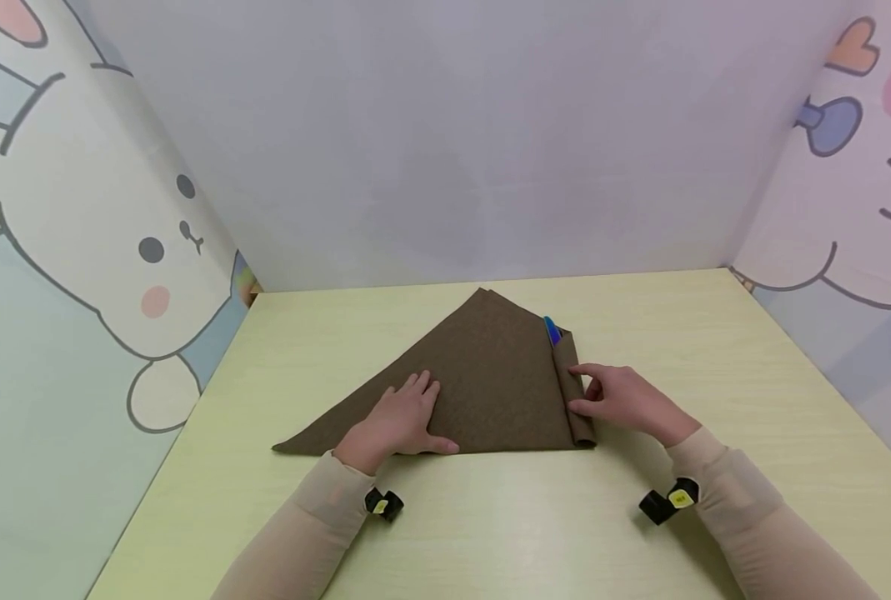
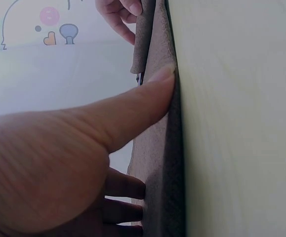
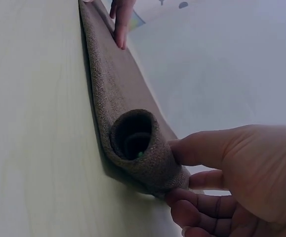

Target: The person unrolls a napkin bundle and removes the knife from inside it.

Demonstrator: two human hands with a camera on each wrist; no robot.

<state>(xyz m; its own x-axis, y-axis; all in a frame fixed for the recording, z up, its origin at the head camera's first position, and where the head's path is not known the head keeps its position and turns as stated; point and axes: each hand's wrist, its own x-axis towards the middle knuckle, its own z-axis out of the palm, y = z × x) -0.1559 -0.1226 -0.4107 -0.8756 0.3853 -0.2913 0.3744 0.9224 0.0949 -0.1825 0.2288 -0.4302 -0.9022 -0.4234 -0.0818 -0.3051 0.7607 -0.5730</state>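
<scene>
A brown cloth [image 1: 505, 367] lies folded in layers, its long straight edge toward me and a point at the far side. Its right end is wound into a roll [image 1: 576, 396]. Out of the roll's far end pokes a blue tip [image 1: 553, 330]; the rest of that item is wrapped from sight. My left hand [image 1: 398, 419] rests spread on the cloth's left part, thumb along the near edge [image 2: 168, 143]. With thumb and fingertips, my right hand [image 1: 625, 400] grips the roll's outer side. In the right wrist view the roll's hollow end [image 3: 134, 136] shows a small green spot inside.
A pale wood-look table [image 1: 505, 525] carries the cloth. Behind it rises a plain pale backdrop [image 1: 445, 150], with cartoon-printed panels [image 1: 77, 250] on both sides. Each wrist wears a small black camera [image 1: 383, 504].
</scene>
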